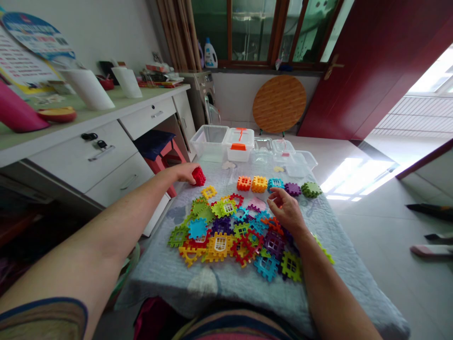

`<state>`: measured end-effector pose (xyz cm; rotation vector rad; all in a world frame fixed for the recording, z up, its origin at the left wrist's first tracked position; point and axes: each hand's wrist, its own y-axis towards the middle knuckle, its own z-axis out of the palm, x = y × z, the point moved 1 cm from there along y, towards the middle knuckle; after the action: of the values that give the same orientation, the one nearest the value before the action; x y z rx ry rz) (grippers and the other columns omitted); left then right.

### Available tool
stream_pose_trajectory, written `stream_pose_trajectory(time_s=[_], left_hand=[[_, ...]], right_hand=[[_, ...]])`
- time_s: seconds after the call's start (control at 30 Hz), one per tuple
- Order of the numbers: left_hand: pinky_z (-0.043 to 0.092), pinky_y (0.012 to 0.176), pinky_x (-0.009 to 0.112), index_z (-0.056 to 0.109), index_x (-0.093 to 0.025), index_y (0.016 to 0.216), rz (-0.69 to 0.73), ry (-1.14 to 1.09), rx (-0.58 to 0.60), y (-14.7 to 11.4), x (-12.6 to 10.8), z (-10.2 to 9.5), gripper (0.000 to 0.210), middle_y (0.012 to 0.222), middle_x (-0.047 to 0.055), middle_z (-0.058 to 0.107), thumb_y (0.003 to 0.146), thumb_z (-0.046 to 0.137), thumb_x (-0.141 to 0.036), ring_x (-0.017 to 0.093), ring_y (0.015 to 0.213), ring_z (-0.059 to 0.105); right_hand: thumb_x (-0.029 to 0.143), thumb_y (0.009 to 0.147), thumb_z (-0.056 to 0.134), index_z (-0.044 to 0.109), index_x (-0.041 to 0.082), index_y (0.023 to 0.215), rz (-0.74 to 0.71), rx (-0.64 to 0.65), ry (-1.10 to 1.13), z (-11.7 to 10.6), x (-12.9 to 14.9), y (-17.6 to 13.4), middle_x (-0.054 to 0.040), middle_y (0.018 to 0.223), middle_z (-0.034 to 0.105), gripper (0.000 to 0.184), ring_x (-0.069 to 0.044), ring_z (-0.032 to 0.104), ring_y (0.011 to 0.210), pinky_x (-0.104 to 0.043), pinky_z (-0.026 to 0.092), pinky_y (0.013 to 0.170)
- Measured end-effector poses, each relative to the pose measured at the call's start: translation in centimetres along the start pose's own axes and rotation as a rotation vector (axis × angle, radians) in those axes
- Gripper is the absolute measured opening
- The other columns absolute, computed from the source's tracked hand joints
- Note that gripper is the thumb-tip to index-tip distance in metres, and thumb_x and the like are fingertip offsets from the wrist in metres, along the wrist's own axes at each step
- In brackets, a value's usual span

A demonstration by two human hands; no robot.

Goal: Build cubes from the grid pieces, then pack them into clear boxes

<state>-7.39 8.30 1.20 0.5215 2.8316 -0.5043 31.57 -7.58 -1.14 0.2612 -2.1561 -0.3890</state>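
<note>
At the far left of the table, my left hand [185, 173] has its fingers wrapped round a stack of red toothed building tiles [199, 176]. My right hand [286, 208] hovers over the right side of a loose pile, fingers slightly bent and apart, holding nothing that I can see. Just beyond its fingertips stands a blue tile stack [275, 183]. Orange [244, 183], yellow [259, 184], purple [292, 189] and green stacks [311, 190] line up in the same row. Mixed-colour interlocking tiles, such as a yellow window tile [220, 245], lie heaped in front.
Along the table's far edge are an open clear bin [209, 141], a lidded box with orange clips [240, 144] and more clear containers [300, 163]. A grey patterned cloth [159, 269] covers the table. A drawer desk [106, 141] and a stool [159, 146] stand at left.
</note>
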Motion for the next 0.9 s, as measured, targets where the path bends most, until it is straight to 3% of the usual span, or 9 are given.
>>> stream_pose_trajectory(time_s=[0.07,0.17,0.23,0.3,0.4,0.6,0.9], left_hand=[[0.048,0.093,0.036,0.05,-0.011,0.129,0.007,0.106,-0.071,-0.5,-0.4,-0.3,0.083,0.123,0.016,0.063,0.051,0.072,-0.028,0.031,0.11,0.06],[0.036,0.108,0.044,0.042,-0.01,0.137,0.063,0.265,-0.269,-2.1,-1.8,-1.1,0.094,0.138,0.019,0.05,0.053,0.074,-0.037,0.036,0.128,0.045],[0.032,0.111,0.044,0.045,-0.012,0.135,0.151,0.289,-0.414,-3.6,-3.5,-1.3,0.081,0.138,0.017,0.049,0.061,0.069,-0.038,0.033,0.13,0.043],[0.036,0.108,0.038,0.052,-0.015,0.128,0.244,0.248,-0.481,-4.9,-5.5,-0.8,0.058,0.13,0.013,0.056,0.072,0.06,-0.03,0.027,0.123,0.051],[0.047,0.094,0.031,0.062,-0.019,0.111,0.257,0.193,-0.346,-5.9,-8.1,1.4,0.033,0.112,0.007,0.066,0.08,0.048,-0.02,0.02,0.102,0.062],[0.048,0.092,0.032,0.065,-0.017,0.107,0.079,0.223,-0.188,-4.7,-9.7,5.9,0.032,0.109,0.012,0.067,0.076,0.058,-0.018,0.026,0.104,0.063],[0.047,0.094,0.029,0.065,-0.016,0.112,0.106,0.141,-0.18,-4.0,-10.5,6.3,0.035,0.118,0.011,0.065,0.08,0.05,-0.011,0.022,0.105,0.063]], right_hand=[[0.03,0.078,0.057,0.06,0.018,0.107,0.0,-0.001,-0.001,0.0,0.1,0.0,-0.0025,0.081,0.066,0.032,-0.011,0.056,0.057,-0.025,0.048,0.058],[0.03,0.077,0.057,0.06,0.018,0.107,0.001,-0.005,-0.004,-0.1,0.4,0.0,-0.0024,0.081,0.066,0.032,-0.011,0.056,0.057,-0.025,0.048,0.058],[0.03,0.077,0.057,0.06,0.018,0.106,-0.001,-0.001,-0.005,-0.1,0.5,0.0,-0.0025,0.081,0.066,0.032,-0.011,0.056,0.057,-0.025,0.048,0.058],[0.03,0.077,0.057,0.06,0.018,0.106,-0.006,0.006,-0.01,-0.1,0.6,0.0,-0.0025,0.081,0.066,0.031,-0.011,0.056,0.057,-0.025,0.048,0.058],[0.029,0.077,0.057,0.06,0.018,0.105,-0.014,0.011,-0.015,-0.1,0.6,-0.1,-0.0023,0.081,0.066,0.031,-0.011,0.056,0.057,-0.025,0.048,0.058],[0.029,0.078,0.057,0.061,0.017,0.104,-0.019,0.022,-0.01,0.0,0.4,-0.1,-0.0026,0.081,0.066,0.029,-0.011,0.056,0.057,-0.026,0.048,0.058],[0.028,0.079,0.057,0.061,0.017,0.105,-0.03,0.052,-0.03,0.1,0.4,-0.2,-0.0031,0.081,0.067,0.029,-0.011,0.057,0.059,-0.025,0.048,0.06]])
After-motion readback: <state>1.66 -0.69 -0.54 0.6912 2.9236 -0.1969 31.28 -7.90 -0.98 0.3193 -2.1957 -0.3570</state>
